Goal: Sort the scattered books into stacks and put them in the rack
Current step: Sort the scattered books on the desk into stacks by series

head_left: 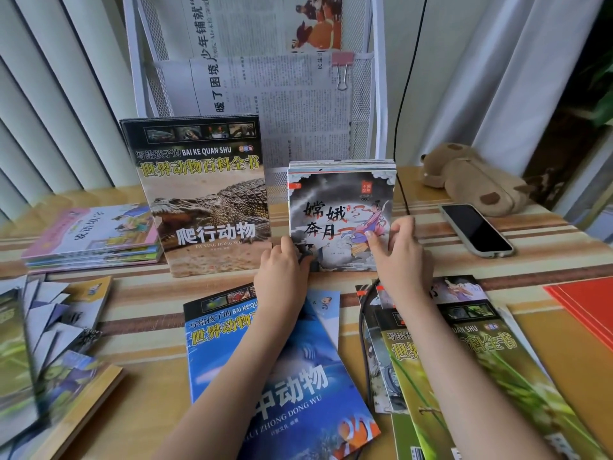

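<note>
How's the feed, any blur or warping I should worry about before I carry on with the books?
Head view: centre sharp, the moon-story stack between left hand and right hand reads clearly; lower-left books are smeared; wide-angle bends the rack; soft daylight, no harsh glare.

I see a small picture-book stack (341, 210) upright before the white mesh rack (378, 94), the tall crocodile book (205, 194) leaning left of it, a pastel stack (93, 237) flat farther left.

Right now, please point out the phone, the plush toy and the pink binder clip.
phone (475, 229), head view, middle of its dark screen.
plush toy (471, 179), head view, middle of its brown body.
pink binder clip (342, 61), head view, its pink body.
</note>
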